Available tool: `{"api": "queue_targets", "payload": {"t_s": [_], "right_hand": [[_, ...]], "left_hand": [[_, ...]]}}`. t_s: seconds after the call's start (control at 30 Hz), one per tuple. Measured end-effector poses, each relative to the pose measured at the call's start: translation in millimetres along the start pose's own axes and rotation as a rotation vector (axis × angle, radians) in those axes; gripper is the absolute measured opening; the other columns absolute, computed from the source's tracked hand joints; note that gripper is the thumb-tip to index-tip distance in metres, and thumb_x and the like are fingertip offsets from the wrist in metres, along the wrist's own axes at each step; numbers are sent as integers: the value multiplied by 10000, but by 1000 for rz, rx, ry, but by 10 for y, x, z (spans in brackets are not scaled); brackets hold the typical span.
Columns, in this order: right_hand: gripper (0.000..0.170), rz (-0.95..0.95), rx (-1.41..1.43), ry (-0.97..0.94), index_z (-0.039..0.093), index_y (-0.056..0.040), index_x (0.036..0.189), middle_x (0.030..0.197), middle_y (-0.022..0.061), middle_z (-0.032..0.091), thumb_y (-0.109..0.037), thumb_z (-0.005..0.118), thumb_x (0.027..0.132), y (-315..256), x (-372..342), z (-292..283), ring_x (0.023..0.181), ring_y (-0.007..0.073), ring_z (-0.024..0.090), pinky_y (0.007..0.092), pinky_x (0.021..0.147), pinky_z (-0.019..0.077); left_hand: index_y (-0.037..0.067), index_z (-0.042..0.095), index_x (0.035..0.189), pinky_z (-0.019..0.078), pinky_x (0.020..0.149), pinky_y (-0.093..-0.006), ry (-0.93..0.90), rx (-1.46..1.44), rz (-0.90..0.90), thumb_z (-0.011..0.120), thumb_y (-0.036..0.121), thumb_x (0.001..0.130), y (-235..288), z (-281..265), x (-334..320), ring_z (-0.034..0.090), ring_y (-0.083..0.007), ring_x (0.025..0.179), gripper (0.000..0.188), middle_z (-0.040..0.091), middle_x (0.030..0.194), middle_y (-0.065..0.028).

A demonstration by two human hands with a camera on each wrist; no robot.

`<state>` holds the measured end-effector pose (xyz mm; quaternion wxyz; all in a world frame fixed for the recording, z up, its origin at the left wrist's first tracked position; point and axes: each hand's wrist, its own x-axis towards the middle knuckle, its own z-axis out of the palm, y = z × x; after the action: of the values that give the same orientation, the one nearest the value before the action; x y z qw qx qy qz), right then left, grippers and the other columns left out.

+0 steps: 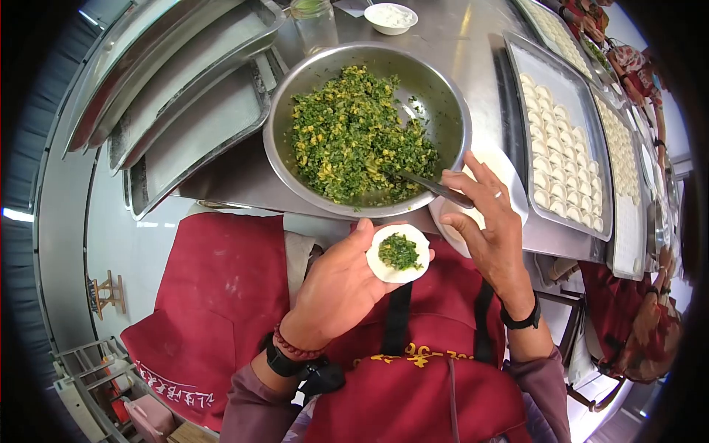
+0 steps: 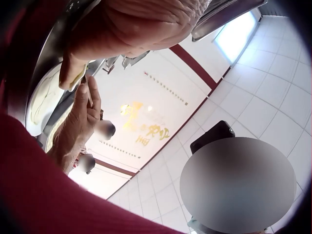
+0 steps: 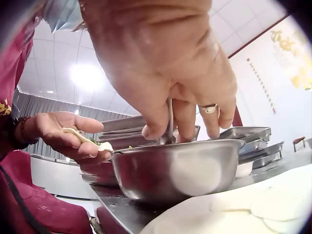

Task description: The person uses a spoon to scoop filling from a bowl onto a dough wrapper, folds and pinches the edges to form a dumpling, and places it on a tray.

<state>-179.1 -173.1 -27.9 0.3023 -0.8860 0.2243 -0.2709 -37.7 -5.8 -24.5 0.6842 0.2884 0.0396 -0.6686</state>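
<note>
My left hand (image 1: 336,284) is palm up, carrying a round white dumpling wrapper (image 1: 377,272) on its fingers. Chopped green filling (image 1: 399,252) sits in the middle of the wrapper. The left thumb lies by the wrapper's edge in the head view and stands raised above it in the right wrist view. My right hand (image 1: 487,229) is over the near right rim of a steel bowl (image 1: 277,148). Its thumb and fingers are spread apart around the handle of a spoon (image 1: 437,189). The spoon's head is hidden in the green and yellow filling (image 1: 347,133).
A white plate of wrappers (image 1: 509,173) is beside the bowl, partly under my right hand. Rows of dumplings (image 1: 554,148) fill a tray (image 1: 526,63) at right. Stacked metal trays (image 1: 199,140) stand at left. A glass jar (image 1: 316,28) and white bowl (image 1: 391,28) are behind.
</note>
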Motion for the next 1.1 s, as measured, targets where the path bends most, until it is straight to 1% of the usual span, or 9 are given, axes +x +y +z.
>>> {"api": "queue_targets", "payload": {"t_s": [0.1,0.2,0.23,0.33,0.47,0.5,0.63,0.93,1.1], "right_hand": [[386,85,35,39,661,-82,1176,1238,65,677,-130,766,807,55,-170,-37,1354,320,476,456,1114,356],[423,186,173,82,657,-84,1197,1296,83,650,-116,777,793,42,-305,-49,1346,298,487,422,1092,392],[454,238,195,115,652,-88,1217,1344,124,616,-108,786,783,78,-389,-37,1323,293,508,396,1068,421],[446,209,217,49,658,-83,1201,1370,156,593,-104,792,776,119,-515,-70,1300,297,529,394,1052,434],[327,68,234,-27,710,-78,1052,1218,118,689,-120,813,744,105,-599,-136,1318,292,526,403,1045,415],[269,71,242,-72,720,-89,982,1133,100,721,-150,813,737,91,-603,-142,1329,289,520,410,1040,409],[235,-20,274,7,718,-100,944,1133,97,722,-178,802,739,129,-628,-99,1328,294,522,418,1028,418],[147,-82,266,13,714,-100,888,1163,91,713,-172,774,774,229,-643,-109,1317,304,532,420,1005,437],[140,-103,229,48,707,-91,854,1169,87,712,-174,779,768,136,-607,-65,1297,304,550,416,998,442]], "left_hand": [[-128,364,1382,335,1155,-516,6,13,-18,265,438,1074,-29,25,64,428,-476,1336,652,444,1410,-315],[-135,376,1372,347,1150,-512,-9,14,-47,262,446,1073,-68,65,109,446,-465,1326,663,465,1393,-317],[-137,380,1368,351,1148,-510,-21,14,-51,260,449,1073,-68,70,130,452,-461,1323,667,472,1387,-318],[-141,379,1370,355,1144,-516,-81,12,-77,257,459,1070,-104,56,193,450,-449,1331,682,476,1385,-317],[-133,381,1380,366,1137,-511,-44,28,-67,259,470,1069,-157,80,243,483,-401,1314,690,503,1377,-278],[-131,381,1383,368,1136,-509,-44,23,-68,260,471,1069,-165,80,253,490,-386,1311,690,507,1377,-268],[-123,377,1393,373,1132,-510,-69,20,-70,262,473,1068,-196,93,297,503,-345,1303,688,512,1384,-234],[-113,354,1410,359,1136,-516,-104,-6,-101,270,472,1067,-251,128,345,480,-347,1323,683,478,1422,-225],[-57,380,1405,377,1129,-465,-92,-82,-21,252,407,1089,-326,169,349,491,-286,1301,575,501,1393,-162]]}}
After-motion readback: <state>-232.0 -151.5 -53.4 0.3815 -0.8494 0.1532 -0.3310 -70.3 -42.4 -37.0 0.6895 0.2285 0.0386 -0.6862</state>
